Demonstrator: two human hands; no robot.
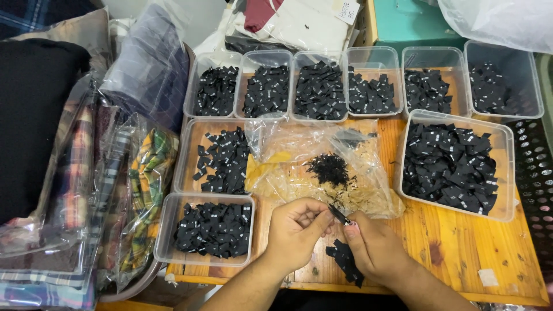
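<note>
My left hand (295, 229) and my right hand (375, 247) meet at the front middle of a wooden table (455, 247). Together they pinch one small black fabric label (340, 215) between the fingertips. A small bunch of black labels (344, 260) sits under my right hand, partly hidden by it; whether that hand grips the bunch I cannot tell. Just behind the hands lies a crumpled clear plastic bag (322, 167) with a little heap of black threads or scraps (329, 169) on it.
Several clear plastic tubs of black labels ring the work spot: a row along the back (368, 86), a big one at right (455, 164), two at left (216, 158) (210, 227). Bagged plaid fabrics (115, 190) pile up at far left. A black perforated crate (536, 173) stands right.
</note>
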